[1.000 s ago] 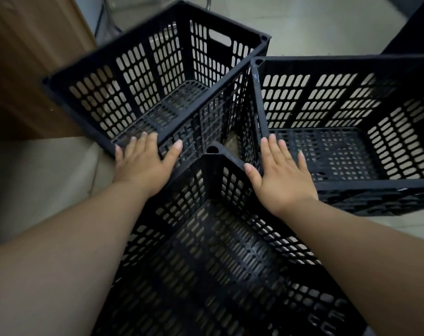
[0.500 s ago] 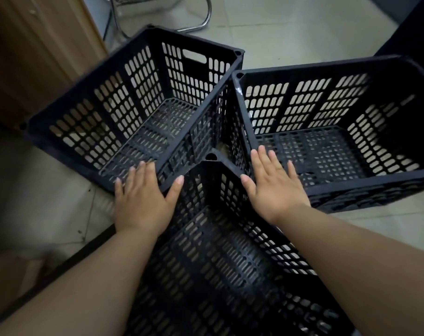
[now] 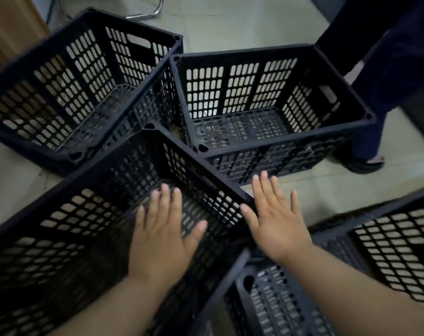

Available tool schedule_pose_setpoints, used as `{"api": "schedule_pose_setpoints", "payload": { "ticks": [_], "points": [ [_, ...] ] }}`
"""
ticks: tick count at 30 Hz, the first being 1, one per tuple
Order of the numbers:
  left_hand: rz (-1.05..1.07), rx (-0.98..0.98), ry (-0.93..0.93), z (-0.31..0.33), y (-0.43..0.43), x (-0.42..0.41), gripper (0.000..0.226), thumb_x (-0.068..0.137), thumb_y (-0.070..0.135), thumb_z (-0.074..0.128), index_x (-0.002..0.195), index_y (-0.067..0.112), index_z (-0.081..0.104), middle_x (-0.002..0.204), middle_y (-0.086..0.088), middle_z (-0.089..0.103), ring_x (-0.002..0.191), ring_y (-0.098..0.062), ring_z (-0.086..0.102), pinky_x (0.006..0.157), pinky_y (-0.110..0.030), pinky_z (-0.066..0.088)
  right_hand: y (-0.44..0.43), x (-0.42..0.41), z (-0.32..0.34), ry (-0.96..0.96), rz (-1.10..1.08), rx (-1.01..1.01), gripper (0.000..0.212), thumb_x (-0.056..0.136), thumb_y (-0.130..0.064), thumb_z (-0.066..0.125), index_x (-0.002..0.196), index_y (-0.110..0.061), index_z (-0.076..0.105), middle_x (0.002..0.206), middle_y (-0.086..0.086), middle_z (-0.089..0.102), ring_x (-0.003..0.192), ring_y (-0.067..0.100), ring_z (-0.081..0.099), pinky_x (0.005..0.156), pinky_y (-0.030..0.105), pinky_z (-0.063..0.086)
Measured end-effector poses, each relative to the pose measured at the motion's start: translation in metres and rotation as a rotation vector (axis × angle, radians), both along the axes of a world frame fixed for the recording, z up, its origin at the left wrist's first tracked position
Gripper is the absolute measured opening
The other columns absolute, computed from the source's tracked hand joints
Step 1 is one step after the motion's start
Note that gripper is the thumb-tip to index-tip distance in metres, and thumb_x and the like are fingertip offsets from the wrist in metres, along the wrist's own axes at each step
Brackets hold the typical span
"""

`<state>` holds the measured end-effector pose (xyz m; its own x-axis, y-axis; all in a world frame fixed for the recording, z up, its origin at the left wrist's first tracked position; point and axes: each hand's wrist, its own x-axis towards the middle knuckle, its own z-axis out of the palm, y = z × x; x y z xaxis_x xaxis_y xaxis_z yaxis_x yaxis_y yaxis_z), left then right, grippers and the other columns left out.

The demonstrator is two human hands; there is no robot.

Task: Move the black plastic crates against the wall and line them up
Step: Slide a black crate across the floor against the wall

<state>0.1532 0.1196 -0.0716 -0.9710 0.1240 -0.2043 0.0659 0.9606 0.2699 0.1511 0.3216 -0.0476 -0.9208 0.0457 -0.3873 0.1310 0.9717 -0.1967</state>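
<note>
Several black perforated plastic crates stand on the pale tiled floor. One crate is at the far left beside a wooden panel. A second crate sits at the far right, its corner touching the first. The near crate is turned diagonally, its far corner wedged between those two. My left hand hovers flat with straight fingers over the near crate's inside. With spread fingers, my right hand is beside that crate's right corner, thumb close to the rim. A fourth crate lies at the lower right.
A wooden panel rises at the upper left. A chrome chair leg curves on the floor behind the crates. Another person's dark trouser legs and sandalled foot stand at the right, close to the far right crate.
Both my hands have come off the far crates' rims and drawn back toward me. The view has pulled back, bringing the fourth crate and the standing person into sight.
</note>
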Motion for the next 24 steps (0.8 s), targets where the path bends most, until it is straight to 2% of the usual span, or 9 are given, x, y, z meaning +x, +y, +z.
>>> {"api": "schedule_pose_setpoints", "payload": {
  "ticks": [1, 3, 4, 6, 8, 15, 19, 22, 24],
  "points": [
    [-0.034, 0.02, 0.003, 0.0, 0.012, 0.02, 0.093, 0.065, 0.076, -0.029, 0.139, 0.02, -0.02, 0.148, 0.003, -0.024, 0.137, -0.012, -0.024, 0.11, -0.032, -0.017, 0.004, 0.019, -0.001, -0.007, -0.003, 0.018, 0.07, 0.07, -0.068, -0.021, 0.128, -0.032, -0.037, 0.136, -0.014, -0.042, 0.125, 0.002, -0.04, 0.11, 0.039, -0.023],
    [-0.132, -0.025, -0.069, 0.0, 0.028, 0.057, 0.083, 0.084, 0.073, -0.004, 0.145, 0.018, 0.009, 0.154, -0.003, 0.012, 0.141, -0.019, 0.008, 0.11, -0.034, 0.001, 0.008, 0.053, -0.007, -0.03, -0.049, 0.038, 0.071, 0.067, -0.064, -0.027, 0.127, -0.03, -0.04, 0.135, -0.01, -0.046, 0.122, 0.006, -0.045, 0.109, 0.04, -0.025],
    [-0.173, -0.036, -0.112, -0.001, 0.033, 0.072, 0.078, 0.09, 0.069, 0.007, 0.143, 0.016, 0.025, 0.15, -0.004, 0.031, 0.137, -0.02, 0.024, 0.108, -0.036, 0.009, 0.009, 0.067, -0.01, -0.049, -0.114, 0.029, 0.069, 0.07, -0.062, -0.025, 0.128, -0.029, -0.04, 0.137, -0.007, -0.046, 0.124, 0.009, -0.045, 0.11, 0.041, -0.024],
    [-0.238, -0.055, -0.158, -0.004, 0.035, 0.095, 0.074, 0.092, 0.066, 0.015, 0.139, 0.015, 0.039, 0.141, -0.003, 0.048, 0.134, -0.019, 0.036, 0.108, -0.035, 0.009, 0.008, 0.085, -0.016, -0.078, -0.277, -0.024, 0.06, 0.085, -0.058, -0.008, 0.13, -0.029, -0.035, 0.146, -0.001, -0.04, 0.131, 0.013, -0.04, 0.113, 0.042, -0.021],
    [-0.251, -0.047, -0.169, -0.009, 0.033, 0.109, 0.073, 0.092, 0.066, 0.016, 0.14, 0.015, 0.038, 0.141, -0.003, 0.048, 0.133, -0.018, 0.032, 0.109, -0.033, 0.003, 0.005, 0.092, -0.023, -0.043, -0.384, -0.086, 0.057, 0.093, -0.052, 0.004, 0.136, -0.031, -0.028, 0.152, 0.003, -0.033, 0.137, 0.015, -0.033, 0.115, 0.041, -0.019],
    [-0.283, -0.067, 0.0, -0.02, 0.027, 0.114, 0.075, 0.092, 0.066, 0.019, 0.143, 0.013, 0.031, 0.148, -0.002, 0.032, 0.136, -0.015, 0.022, 0.11, -0.034, 0.004, -0.001, 0.064, -0.035, 0.07, -0.647, -0.19, 0.064, 0.096, -0.049, 0.011, 0.147, -0.018, -0.014, 0.156, 0.005, -0.025, 0.142, 0.016, -0.024, 0.115, 0.039, -0.017],
    [-0.37, -0.073, 0.06, -0.024, 0.024, 0.11, 0.08, 0.091, 0.068, 0.019, 0.143, 0.009, 0.028, 0.149, -0.004, 0.031, 0.139, -0.016, 0.019, 0.112, -0.035, 0.006, 0.004, 0.06, -0.042, 0.133, -0.594, -0.141, 0.062, 0.098, -0.042, 0.015, 0.147, -0.018, -0.013, 0.156, 0.01, -0.023, 0.142, 0.022, -0.025, 0.113, 0.037, -0.018],
    [-0.383, -0.083, 0.088, -0.028, 0.024, 0.109, 0.082, 0.09, 0.07, 0.021, 0.145, 0.01, 0.024, 0.151, -0.004, 0.027, 0.145, -0.014, 0.002, 0.113, -0.036, 0.004, 0.005, 0.061, -0.044, 0.157, -0.55, -0.135, 0.061, 0.098, -0.033, 0.019, 0.147, -0.017, -0.013, 0.155, 0.013, -0.023, 0.141, 0.027, -0.027, 0.112, 0.036, -0.019],
    [-0.381, -0.08, 0.106, -0.03, 0.024, 0.109, 0.082, 0.09, 0.07, 0.021, 0.146, 0.011, 0.022, 0.151, -0.003, 0.027, 0.145, -0.013, -0.001, 0.113, -0.036, 0.003, 0.008, 0.06, -0.044, 0.148, -0.534, -0.143, 0.063, 0.097, -0.028, 0.022, 0.147, -0.017, -0.015, 0.155, 0.014, -0.024, 0.14, 0.028, -0.028, 0.111, 0.036, -0.02]
  ]
}}
